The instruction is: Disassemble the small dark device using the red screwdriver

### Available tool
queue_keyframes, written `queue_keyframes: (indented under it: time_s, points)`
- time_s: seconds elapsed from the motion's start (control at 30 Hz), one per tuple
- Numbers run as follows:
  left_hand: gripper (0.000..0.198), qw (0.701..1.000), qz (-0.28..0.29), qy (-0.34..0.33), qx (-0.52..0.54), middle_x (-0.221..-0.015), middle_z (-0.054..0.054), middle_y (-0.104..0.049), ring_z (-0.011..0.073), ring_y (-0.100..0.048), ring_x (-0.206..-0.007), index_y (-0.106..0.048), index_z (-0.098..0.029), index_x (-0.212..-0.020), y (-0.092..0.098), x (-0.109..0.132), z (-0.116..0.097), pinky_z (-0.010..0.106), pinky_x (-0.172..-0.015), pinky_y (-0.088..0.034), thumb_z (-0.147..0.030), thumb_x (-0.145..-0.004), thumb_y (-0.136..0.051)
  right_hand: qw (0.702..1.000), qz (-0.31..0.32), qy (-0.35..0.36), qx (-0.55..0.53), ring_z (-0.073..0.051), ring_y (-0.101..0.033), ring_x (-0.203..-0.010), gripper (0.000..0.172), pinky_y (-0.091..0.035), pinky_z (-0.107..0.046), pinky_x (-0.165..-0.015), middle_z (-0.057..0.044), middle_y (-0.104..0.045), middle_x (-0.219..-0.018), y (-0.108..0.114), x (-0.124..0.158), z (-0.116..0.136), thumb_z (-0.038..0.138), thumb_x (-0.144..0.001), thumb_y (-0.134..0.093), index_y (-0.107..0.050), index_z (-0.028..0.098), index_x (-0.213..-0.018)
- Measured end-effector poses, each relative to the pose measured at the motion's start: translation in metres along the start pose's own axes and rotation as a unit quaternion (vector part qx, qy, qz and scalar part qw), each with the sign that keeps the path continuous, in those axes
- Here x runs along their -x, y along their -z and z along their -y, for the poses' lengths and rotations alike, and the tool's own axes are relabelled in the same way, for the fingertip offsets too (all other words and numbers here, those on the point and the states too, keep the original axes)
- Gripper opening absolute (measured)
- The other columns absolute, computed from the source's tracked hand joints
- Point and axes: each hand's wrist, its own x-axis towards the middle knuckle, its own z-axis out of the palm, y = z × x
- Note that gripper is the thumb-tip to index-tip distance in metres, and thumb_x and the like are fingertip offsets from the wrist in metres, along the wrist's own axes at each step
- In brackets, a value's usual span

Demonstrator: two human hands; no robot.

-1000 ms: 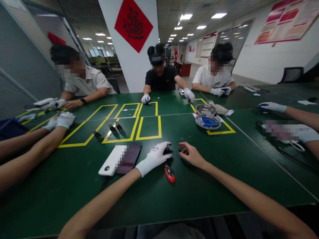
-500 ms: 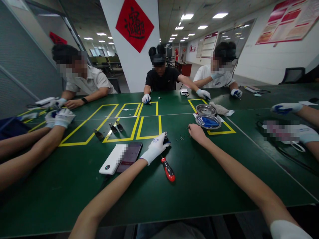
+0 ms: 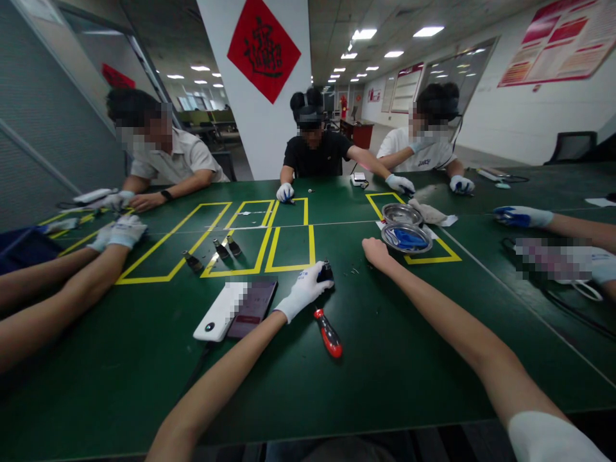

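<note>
- three dark pieces [image 3: 220, 249] sit at ten o'clock from the left hand [image 3: 305, 287].
- that gloved hand grips a stubby, shiny-topped dark part [image 3: 328, 274] at its two o'clock; steadying it seems the step.
- a screwdriver [image 3: 329, 335] lies at that hand's five o'clock.
- tiny bits [image 3: 355, 271], likely calling for a fine pinch next, lie at eight o'clock from the curled right hand [image 3: 378, 252]; can't tell if it holds one.
</note>
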Motion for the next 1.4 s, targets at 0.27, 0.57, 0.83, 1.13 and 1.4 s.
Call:
queue_keyframes:
  time_s: [0.27,0.57,0.83,1.13,1.4]
  points:
    - [0.036,0.980,-0.043,0.016,0.193,-0.099,0.006,-0.064,0.0190,-0.060,-0.086,-0.057,-0.018,-0.109,-0.010,-0.010,-0.007,0.034,-0.081,-0.048,-0.032,-0.075,-0.062,0.998,-0.019,0.028,-0.061,-0.028,-0.063,-0.095,0.014,-0.050,-0.034,-0.079,-0.022,-0.066,-0.099,0.004,0.014,-0.003,0.012,-0.077,-0.062,-0.065,0.008,-0.090]
    - [0.052,0.918,-0.012,0.072,0.389,-0.113,0.013,-0.064,0.0212,-0.062,-0.098,-0.057,-0.013,-0.115,-0.023,-0.022,0.003,0.039,-0.092,-0.046,-0.023,-0.066,-0.073,0.837,-0.048,0.099,-0.536,-0.016,-0.065,-0.067,0.016,-0.054,-0.029,-0.066,-0.005,-0.070,-0.075,-0.002,0.050,0.040,0.026,-0.074,-0.064,-0.067,0.013,-0.083]
    - [0.050,0.898,0.007,0.088,0.430,-0.107,0.012,-0.066,0.0219,-0.063,-0.093,-0.059,-0.014,-0.112,-0.025,-0.019,0.009,0.039,-0.087,-0.049,-0.029,-0.067,-0.075,0.757,-0.058,0.088,-0.644,-0.019,-0.066,-0.076,0.023,-0.054,-0.034,-0.075,-0.008,-0.071,-0.083,-0.017,0.062,0.054,0.030,-0.070,-0.072,-0.068,0.014,-0.085]
    - [0.049,0.853,-0.007,0.093,0.514,-0.100,0.010,-0.066,0.0185,-0.065,-0.082,-0.059,-0.012,-0.107,-0.029,-0.023,0.014,0.035,-0.079,-0.051,-0.028,-0.065,-0.077,0.792,-0.106,0.130,-0.588,-0.017,-0.064,-0.070,0.020,-0.052,-0.031,-0.069,-0.006,-0.069,-0.081,-0.029,0.059,0.057,0.032,-0.078,-0.062,-0.068,0.015,-0.086]
    - [0.047,0.858,0.003,0.094,0.505,-0.095,0.011,-0.068,0.0176,-0.065,-0.078,-0.062,-0.011,-0.104,-0.029,-0.023,0.013,0.033,-0.076,-0.051,-0.031,-0.064,-0.078,0.829,-0.182,0.191,-0.494,-0.017,-0.060,-0.081,0.014,-0.050,-0.028,-0.069,-0.006,-0.062,-0.089,-0.019,0.073,0.061,0.026,-0.086,-0.057,-0.066,0.017,-0.088]
